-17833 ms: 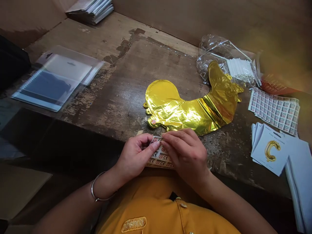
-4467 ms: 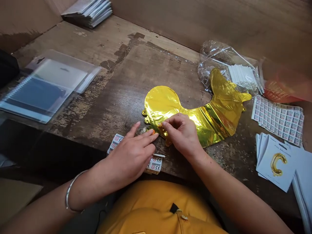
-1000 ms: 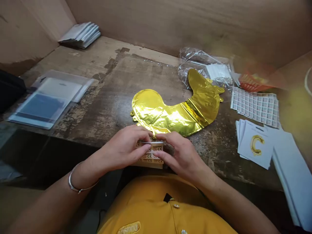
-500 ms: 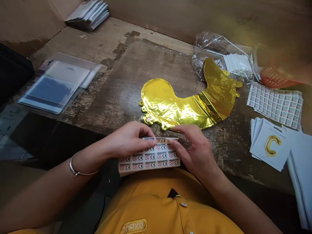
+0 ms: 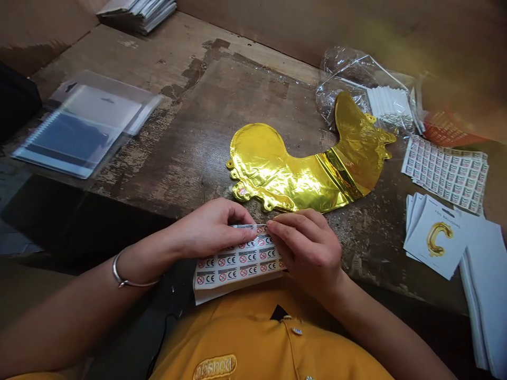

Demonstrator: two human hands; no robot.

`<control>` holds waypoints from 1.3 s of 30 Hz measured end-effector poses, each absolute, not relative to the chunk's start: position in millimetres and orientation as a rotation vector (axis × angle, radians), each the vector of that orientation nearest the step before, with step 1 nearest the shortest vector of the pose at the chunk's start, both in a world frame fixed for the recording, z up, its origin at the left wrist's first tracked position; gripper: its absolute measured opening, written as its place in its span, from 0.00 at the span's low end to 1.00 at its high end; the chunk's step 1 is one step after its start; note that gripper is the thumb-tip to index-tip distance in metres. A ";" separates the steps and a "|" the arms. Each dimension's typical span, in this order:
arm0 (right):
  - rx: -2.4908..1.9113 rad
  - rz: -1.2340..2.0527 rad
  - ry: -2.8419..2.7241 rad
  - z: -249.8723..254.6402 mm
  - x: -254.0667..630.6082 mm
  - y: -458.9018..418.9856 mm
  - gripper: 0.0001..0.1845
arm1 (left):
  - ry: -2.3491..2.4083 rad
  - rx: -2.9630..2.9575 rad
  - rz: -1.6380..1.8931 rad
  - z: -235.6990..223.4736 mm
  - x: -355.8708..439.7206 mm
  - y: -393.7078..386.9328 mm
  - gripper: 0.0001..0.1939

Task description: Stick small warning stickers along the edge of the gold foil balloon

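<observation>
A sheet of stickers [image 5: 241, 261] printed with rows of CE marks and red warning circles lies just in front of my body, tilted. My left hand [image 5: 216, 227] grips its upper edge, thumb on the printed face and fingers behind. At the top right of the sheet, my right hand [image 5: 307, 245] has its thumb and index finger pinched at the edge, by a sticker in the top row. Just beyond both hands, a flat gold foil balloon [image 5: 285, 174] rests on the table, curved, with small tabs along its rim.
Clear plastic sleeves [image 5: 91, 121] lie at the left and a stack of folded papers [image 5: 138, 13] at the back. To the right are a bag of white sticks [image 5: 390, 105], a red basket [image 5: 451, 126], more sticker sheets [image 5: 446, 171] and "foil balloons" cards [image 5: 435, 235].
My right hand has moved left and its fingers have closed into a pinch at the sheet's top edge. The sheet's lower edge now tilts more. My left hand keeps its grip.
</observation>
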State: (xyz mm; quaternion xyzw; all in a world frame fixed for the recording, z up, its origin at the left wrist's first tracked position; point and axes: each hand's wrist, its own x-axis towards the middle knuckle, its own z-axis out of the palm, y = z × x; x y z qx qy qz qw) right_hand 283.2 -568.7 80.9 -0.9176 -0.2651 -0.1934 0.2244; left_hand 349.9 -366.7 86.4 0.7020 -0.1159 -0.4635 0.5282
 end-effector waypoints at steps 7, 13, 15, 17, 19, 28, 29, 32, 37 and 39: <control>-2.514 -0.655 -0.963 74.8 285.9 -573.9 0.10 | -0.208 1.591 -1.151 81.6 349.4 -366.0 0.13; -2.530 -0.696 -1.084 79.6 289.5 -574.7 0.08 | -0.165 1.536 -1.152 76.8 347.6 -366.1 0.13; -2.526 -0.723 -1.133 80.6 290.4 -575.8 0.08 | -0.133 1.510 -1.166 76.3 347.7 -366.4 0.14; -2.512 -0.747 -1.166 80.4 291.5 -576.9 0.09 | -0.096 1.480 -1.188 75.5 348.3 -366.7 0.14; -2.501 -0.760 -1.180 79.2 292.5 -577.7 0.09 | -0.069 1.453 -1.199 74.1 349.2 -366.7 0.14; -2.507 -0.783 -1.158 78.5 293.3 -575.6 0.09 | -0.003 1.354 -1.230 70.0 353.4 -366.0 0.15; -2.494 -0.793 -1.178 80.1 293.7 -575.9 0.09 | 0.007 1.317 -1.247 70.1 353.8 -365.4 0.15; -2.452 -0.801 -1.260 85.0 296.5 -578.3 0.10 | 0.022 1.203 -1.282 69.8 354.5 -363.0 0.16; -2.406 -0.770 -1.367 88.9 301.6 -581.2 0.12 | 0.054 1.140 -1.271 67.0 354.3 -362.6 0.17; -2.392 -0.743 -1.401 89.6 300.3 -579.6 0.12 | 0.082 1.134 -1.247 66.3 354.3 -363.7 0.17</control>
